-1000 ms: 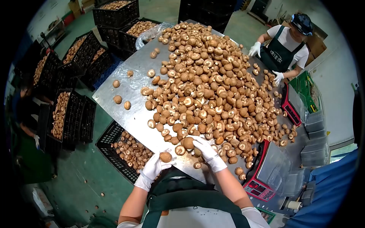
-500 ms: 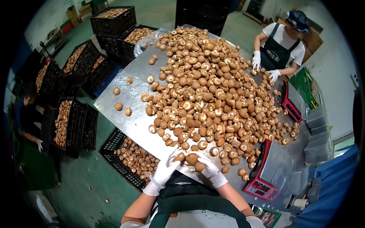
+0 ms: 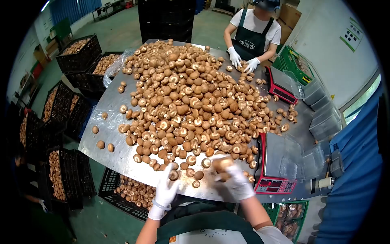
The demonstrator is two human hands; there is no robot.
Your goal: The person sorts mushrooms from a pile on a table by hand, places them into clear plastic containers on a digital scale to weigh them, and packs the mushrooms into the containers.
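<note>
A mushroom (image 3: 173, 175) sits between the left hand's (image 3: 164, 192) fingertips and thumb – gripped or just lying on the table (image 3: 124, 155), I cannot tell. The right hand (image 3: 237, 184) grasps mushrooms (image 3: 223, 164) in its fingers – motion blur hides their number. The table edge covers part of the crate (image 3: 108, 184).

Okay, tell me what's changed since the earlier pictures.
The right hand has moved right, away from the left hand, toward the near scale, with blurred mushrooms in its grip. What the left hand holds is unclear. The pile and near scale stayed put, though the view turned.
</note>
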